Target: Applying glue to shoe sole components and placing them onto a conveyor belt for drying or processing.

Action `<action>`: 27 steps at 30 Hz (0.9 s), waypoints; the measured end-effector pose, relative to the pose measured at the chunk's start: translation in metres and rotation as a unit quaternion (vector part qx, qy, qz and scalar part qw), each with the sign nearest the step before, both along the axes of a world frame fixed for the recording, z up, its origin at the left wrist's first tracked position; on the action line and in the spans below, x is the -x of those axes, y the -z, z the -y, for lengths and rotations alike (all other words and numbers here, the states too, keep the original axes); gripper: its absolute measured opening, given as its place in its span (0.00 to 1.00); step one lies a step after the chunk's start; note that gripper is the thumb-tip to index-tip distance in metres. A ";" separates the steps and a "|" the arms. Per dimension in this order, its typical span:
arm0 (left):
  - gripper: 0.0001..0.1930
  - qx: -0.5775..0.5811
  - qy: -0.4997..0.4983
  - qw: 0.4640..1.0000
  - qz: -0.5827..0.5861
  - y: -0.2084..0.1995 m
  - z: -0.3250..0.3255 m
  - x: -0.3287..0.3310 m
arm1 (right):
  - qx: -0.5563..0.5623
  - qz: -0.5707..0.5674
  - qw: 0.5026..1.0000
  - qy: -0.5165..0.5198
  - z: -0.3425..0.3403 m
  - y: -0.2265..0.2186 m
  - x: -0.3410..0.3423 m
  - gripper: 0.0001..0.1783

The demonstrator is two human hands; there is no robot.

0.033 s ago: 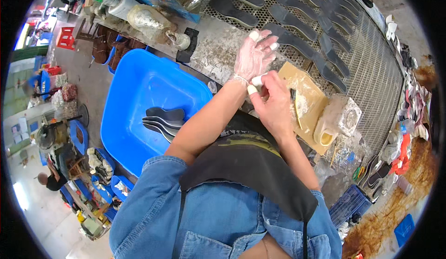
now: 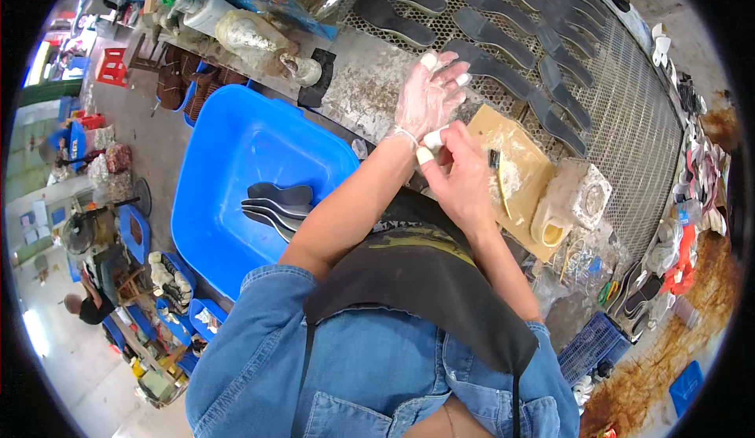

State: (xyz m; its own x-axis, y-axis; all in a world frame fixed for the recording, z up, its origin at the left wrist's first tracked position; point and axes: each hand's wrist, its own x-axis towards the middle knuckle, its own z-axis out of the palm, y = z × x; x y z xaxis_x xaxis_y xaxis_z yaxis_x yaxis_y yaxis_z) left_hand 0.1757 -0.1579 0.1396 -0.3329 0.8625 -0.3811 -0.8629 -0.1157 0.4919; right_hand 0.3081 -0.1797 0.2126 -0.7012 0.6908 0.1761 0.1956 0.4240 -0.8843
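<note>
On my feed, the right hand (image 2: 460, 180) pinches the cuff of the thin clear plastic glove (image 2: 415, 119) on the splayed, empty left hand (image 2: 432, 92), beside a tan glue-stained board (image 2: 525, 172).

Grey concrete floor (image 2: 141, 123), red stool (image 2: 112, 66), metal mesh bench (image 2: 629, 100), daylight at left.

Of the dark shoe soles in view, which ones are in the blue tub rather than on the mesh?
The small stack of soles lying in the blue tub, left of the person's arms; all other soles lie spread on the metal mesh.
</note>
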 end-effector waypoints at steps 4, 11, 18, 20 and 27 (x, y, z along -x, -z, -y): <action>0.28 -0.004 -0.003 0.999 -0.037 -0.006 0.001 -0.003 | 0.176 -0.108 0.978 -0.012 0.006 0.019 -0.014 0.07; 0.19 0.057 0.059 0.971 -0.224 -0.020 0.024 0.001 | 0.169 0.013 0.985 -0.039 -0.040 0.017 -0.040 0.04; 0.29 -0.201 0.269 0.702 -0.628 -0.075 0.061 -0.039 | 0.398 -0.123 0.904 0.090 -0.101 0.091 -0.063 0.02; 0.28 -0.172 0.168 0.864 -0.443 -0.097 0.060 -0.036 | 0.461 -0.058 0.880 0.101 -0.089 0.093 -0.065 0.07; 0.29 -0.022 -0.075 0.994 0.073 -0.074 0.016 0.004 | 0.237 -0.077 0.958 0.144 -0.047 0.047 -0.074 0.13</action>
